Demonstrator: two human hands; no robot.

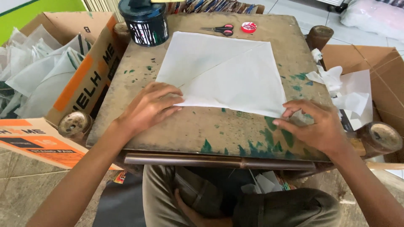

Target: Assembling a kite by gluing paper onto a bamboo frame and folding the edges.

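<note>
Under the fingers (170, 103) of the left hand (149, 107) the near left corner of the white paper sheet (223, 73) is covered; the right hand (313, 124) fingertips hide the sheet's near right corner. Far beyond the fingers, the dark paint tin (145, 21) is cut off by the top edge. Left of the left fingers, the cardboard box (84, 71) runs off the picture, its folded white pieces blurred together. The small red round object (248, 27) beside the scissors (219, 29) is too small to identify

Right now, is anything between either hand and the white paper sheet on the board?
Nothing visible. The left hand presses its fingertips on the near left corner of the white paper sheet, and the right hand touches its near right corner. The scissors and red cap lie beyond the sheet.
</note>
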